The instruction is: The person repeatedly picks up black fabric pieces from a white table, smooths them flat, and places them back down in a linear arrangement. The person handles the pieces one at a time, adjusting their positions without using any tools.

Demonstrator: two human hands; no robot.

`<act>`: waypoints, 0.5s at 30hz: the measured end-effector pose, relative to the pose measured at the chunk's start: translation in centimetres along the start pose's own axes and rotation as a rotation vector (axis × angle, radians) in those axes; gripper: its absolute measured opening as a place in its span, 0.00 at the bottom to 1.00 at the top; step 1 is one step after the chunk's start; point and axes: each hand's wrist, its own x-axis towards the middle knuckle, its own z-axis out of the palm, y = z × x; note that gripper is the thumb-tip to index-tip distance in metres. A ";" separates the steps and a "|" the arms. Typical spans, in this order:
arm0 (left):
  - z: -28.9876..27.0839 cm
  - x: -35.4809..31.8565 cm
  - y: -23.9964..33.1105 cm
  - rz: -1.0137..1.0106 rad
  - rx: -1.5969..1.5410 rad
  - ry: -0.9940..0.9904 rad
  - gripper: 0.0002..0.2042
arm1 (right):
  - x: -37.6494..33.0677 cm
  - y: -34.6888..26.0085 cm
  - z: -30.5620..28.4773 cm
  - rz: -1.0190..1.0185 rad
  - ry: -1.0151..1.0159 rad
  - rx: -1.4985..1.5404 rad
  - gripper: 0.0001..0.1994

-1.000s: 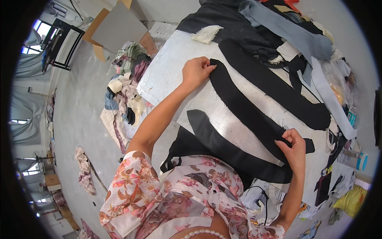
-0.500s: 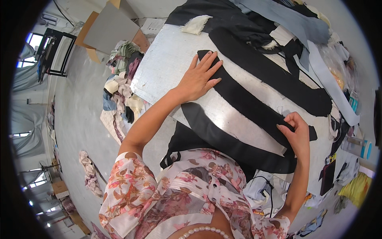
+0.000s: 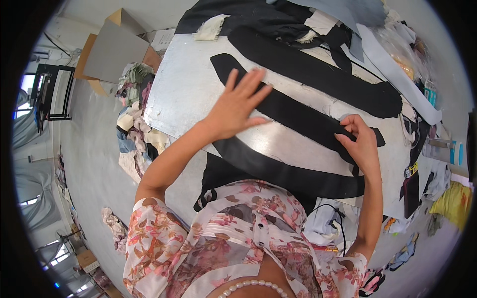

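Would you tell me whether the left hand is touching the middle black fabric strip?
Touching. The head view shows the left hand lying flat, fingers spread, on the black fabric strip, no gap visible.

Bright, even daylight, windows (image 3: pixel 30 208) glowing blown-out at the left rim; the pale counter (image 3: pixel 184 94) shines with soft glare, shadows faint. Fisheye bends every edge, black vignette all round, centre sharp, rim slightly smeared

A sewing workshop: cutting table (image 3: pixel 184 94), black fabric strips (image 3: pixel 298 116), floor scrap piles (image 3: pixel 134 124).
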 end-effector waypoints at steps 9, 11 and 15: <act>0.9 0.5 2.2 0.187 -0.174 -0.042 0.41 | -0.3 0.5 -1.0 -0.034 0.058 -0.108 0.17; 0.9 0.5 2.1 0.189 -0.164 -0.040 0.42 | 0.0 0.5 -0.7 -0.033 0.060 -0.149 0.17; 1.0 0.7 2.3 0.171 -0.120 -0.079 0.44 | -0.1 0.1 -0.6 -0.013 0.074 -0.216 0.17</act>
